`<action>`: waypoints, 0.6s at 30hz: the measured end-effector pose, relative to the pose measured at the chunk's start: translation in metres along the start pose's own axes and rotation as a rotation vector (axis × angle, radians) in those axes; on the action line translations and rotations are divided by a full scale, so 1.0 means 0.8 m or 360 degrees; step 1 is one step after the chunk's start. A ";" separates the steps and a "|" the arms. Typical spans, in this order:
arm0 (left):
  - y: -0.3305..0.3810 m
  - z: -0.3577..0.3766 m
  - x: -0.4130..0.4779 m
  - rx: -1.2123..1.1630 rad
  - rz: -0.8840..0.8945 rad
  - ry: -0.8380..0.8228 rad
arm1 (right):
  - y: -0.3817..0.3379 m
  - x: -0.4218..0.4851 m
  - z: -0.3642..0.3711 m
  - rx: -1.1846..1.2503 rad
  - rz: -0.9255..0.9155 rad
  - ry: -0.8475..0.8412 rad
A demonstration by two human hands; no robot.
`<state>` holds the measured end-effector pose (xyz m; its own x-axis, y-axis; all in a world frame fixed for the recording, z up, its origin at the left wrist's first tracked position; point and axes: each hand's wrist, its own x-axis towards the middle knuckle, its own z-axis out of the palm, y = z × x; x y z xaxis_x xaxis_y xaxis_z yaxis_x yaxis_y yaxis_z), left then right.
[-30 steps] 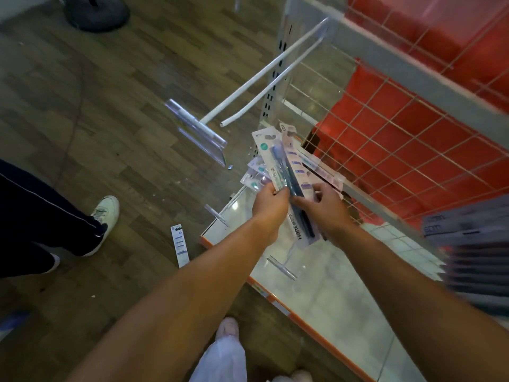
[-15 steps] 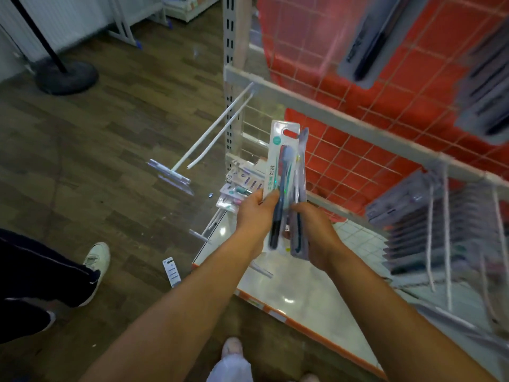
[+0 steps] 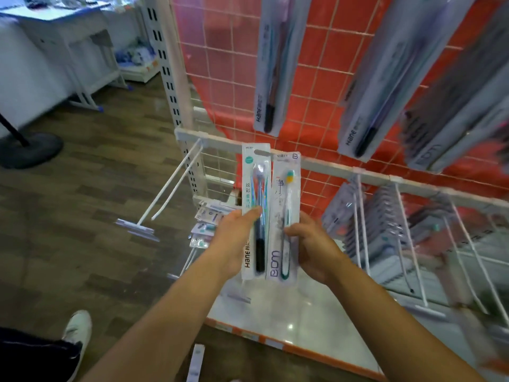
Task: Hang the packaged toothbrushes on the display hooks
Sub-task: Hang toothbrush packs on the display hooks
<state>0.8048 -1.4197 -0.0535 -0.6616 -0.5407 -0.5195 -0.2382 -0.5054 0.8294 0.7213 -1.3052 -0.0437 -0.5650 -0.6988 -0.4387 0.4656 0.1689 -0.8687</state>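
Two packaged toothbrushes stand upright side by side in front of the red wire grid. My left hand (image 3: 234,238) grips the white Hane pack (image 3: 254,188) with a dark-handled brush. My right hand (image 3: 311,246) pinches the BDM pack (image 3: 285,199) with a teal brush. An empty white double hook (image 3: 170,186) with a clear label holder juts out to the left of the packs. To the right, white hooks (image 3: 360,216) carry rows of hanging packs. More toothbrush packs (image 3: 205,221) lie on the shelf behind my left hand.
Long toothbrush packs (image 3: 271,64) hang from the upper grid. A glossy white base shelf (image 3: 303,318) with an orange edge lies below. A person's white shoe (image 3: 77,329) is at lower left, a loose pack (image 3: 195,362) on the wood floor, a black stand base (image 3: 30,148) far left.
My view tilted up from the floor to the grid. Both hands lifted the packs off the shelf pile and split them, one upright pack in each hand.
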 end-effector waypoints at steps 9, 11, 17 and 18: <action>0.000 0.032 -0.021 0.0355 0.0146 -0.0058 | -0.011 -0.027 -0.027 -0.0068 -0.0120 0.0001; -0.001 0.039 -0.025 0.0392 0.0168 -0.0066 | -0.013 -0.033 -0.032 -0.0045 -0.0154 -0.0024; 0.000 0.073 -0.044 0.0447 0.0318 -0.0102 | -0.019 -0.055 -0.055 0.0041 -0.0215 0.0040; 0.000 0.082 -0.047 0.0441 0.0335 -0.0115 | -0.021 -0.059 -0.062 0.0045 -0.0218 0.0062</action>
<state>0.7834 -1.3552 -0.0207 -0.7628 -0.5598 -0.3237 -0.2686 -0.1811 0.9461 0.7060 -1.2406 -0.0201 -0.6507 -0.6862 -0.3253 0.4006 0.0538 -0.9147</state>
